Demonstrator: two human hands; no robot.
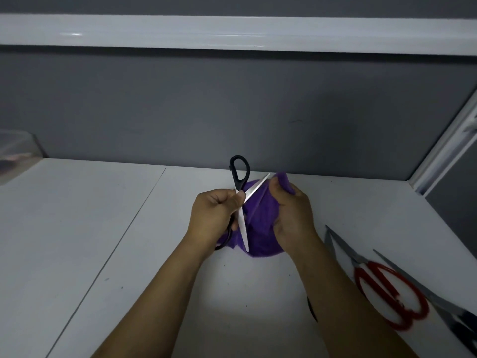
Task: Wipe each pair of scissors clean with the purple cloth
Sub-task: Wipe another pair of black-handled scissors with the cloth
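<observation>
Wall: a grey panel [232, 99] with a white rail across its top stood behind the work area.
Table: a white table [129, 254] ran from the wall toward the person, with a seam down its left part.
Cloth: the purple cloth [260, 228] hung bunched between the two hands, above the middle of the table.
Right hand: the right hand [294, 213] was closed on a fold of the cloth, its thumb pressing the fabric near the tip of the upper blade.
Left hand: the left hand [211, 215] gripped the black scissors [241, 174] around the pivot, fingers curled tight.
Black scissors: they were held open in front of the cloth, one blade slanting up to the right into the fabric, the other pointing down, one handle loop sticking up above the fist.
Red scissors: the red scissors [387, 290] lay on the table to the right, untouched.
Dark scissors: the dark scissors [438, 298] lay just beyond the red pair, partly cut off by the frame edge.
Box: a clear box [18, 151] sat at the far left against the wall.
Progress: one pair looked to be mid-wipe, with only the upper blade in the cloth. Whether the two pairs on the table were already wiped could not be told, so up to two pairs may remain.
</observation>
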